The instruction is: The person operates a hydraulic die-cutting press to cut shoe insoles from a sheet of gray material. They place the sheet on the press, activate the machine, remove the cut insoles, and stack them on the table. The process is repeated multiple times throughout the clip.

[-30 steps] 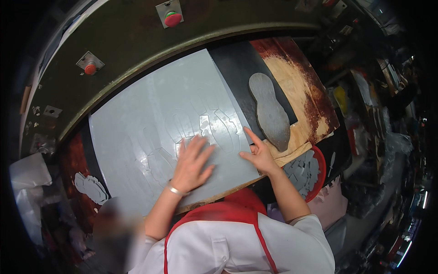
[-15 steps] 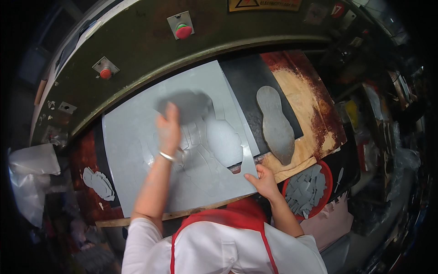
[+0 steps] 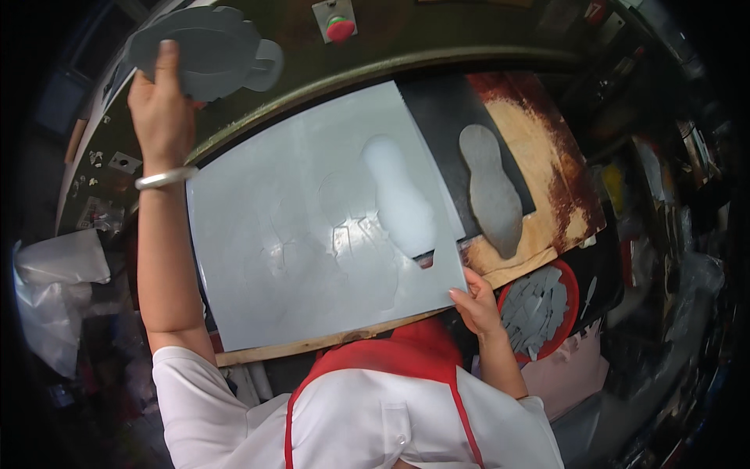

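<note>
Raised at the far left, above the machine's front, my left hand (image 3: 162,117) is closed on flat grey cut-out pieces (image 3: 211,51), thumb on top. They seem to be a few layers, with a rounded, notched outline. A large grey sheet (image 3: 258,195) lies below on the work surface, with cut lines across its middle. In its right part is a sole-shaped opening (image 3: 398,195), pale inside with a small dark gap at its near end. At the sheet's near right corner my right hand (image 3: 476,305) pinches the edge between thumb and fingers.
Right of the sheet, a grey sole-shaped plate (image 3: 494,195) lies on a black and worn brown board (image 3: 566,172). A red tub (image 3: 573,301) of grey scraps stands near right. Along the back runs a dark green machine beam (image 3: 437,39) with a red button (image 3: 341,30). Clear plastic bags (image 3: 62,266) are at left.
My left hand has lifted the grey pieces from over the sheet up to the far left, uncovering the whole sole-shaped opening. My right hand keeps its grip on the corner. The view has shifted slightly.
</note>
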`<control>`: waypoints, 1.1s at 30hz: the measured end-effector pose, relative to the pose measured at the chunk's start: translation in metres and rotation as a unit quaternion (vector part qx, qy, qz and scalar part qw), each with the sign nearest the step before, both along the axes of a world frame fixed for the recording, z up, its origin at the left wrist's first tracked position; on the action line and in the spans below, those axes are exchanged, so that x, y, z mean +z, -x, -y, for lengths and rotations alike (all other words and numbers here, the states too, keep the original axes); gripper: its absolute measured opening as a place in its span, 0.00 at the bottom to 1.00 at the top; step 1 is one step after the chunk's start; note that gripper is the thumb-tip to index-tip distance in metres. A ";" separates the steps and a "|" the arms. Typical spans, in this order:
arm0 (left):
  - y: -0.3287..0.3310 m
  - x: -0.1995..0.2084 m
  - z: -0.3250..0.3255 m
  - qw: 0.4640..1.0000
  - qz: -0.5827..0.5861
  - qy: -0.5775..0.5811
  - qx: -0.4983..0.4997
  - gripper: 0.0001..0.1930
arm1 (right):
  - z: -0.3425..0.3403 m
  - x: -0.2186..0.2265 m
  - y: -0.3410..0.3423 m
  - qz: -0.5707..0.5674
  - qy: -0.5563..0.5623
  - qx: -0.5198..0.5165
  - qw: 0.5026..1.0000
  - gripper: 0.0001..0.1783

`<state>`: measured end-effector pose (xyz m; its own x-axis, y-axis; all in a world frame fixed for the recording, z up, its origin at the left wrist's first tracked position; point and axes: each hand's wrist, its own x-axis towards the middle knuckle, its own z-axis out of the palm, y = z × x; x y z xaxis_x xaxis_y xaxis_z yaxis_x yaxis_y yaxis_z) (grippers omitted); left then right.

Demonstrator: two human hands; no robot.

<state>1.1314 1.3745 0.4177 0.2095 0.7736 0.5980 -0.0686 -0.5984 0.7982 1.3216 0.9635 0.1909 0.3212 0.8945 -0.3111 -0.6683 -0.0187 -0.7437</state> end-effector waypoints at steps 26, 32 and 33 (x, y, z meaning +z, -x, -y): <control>0.006 -0.090 0.013 0.996 0.085 -0.018 0.028 0.11 | -0.040 -0.005 0.123 -0.175 0.084 -0.178 0.965 0.21; 0.049 -0.041 -0.006 0.990 0.042 -0.133 0.030 0.10 | -0.036 0.008 0.133 -0.125 0.065 -0.100 0.985 0.27; 0.056 -0.051 0.012 0.981 -0.059 -0.166 0.084 0.08 | -0.036 0.010 0.139 -0.100 0.050 -0.084 0.990 0.30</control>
<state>1.0752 1.3621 0.3664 0.1783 0.5699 0.8021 0.1349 -0.8216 0.5538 1.1829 0.9992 0.2005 0.3866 0.7952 -0.4671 -0.8020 0.0397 -0.5961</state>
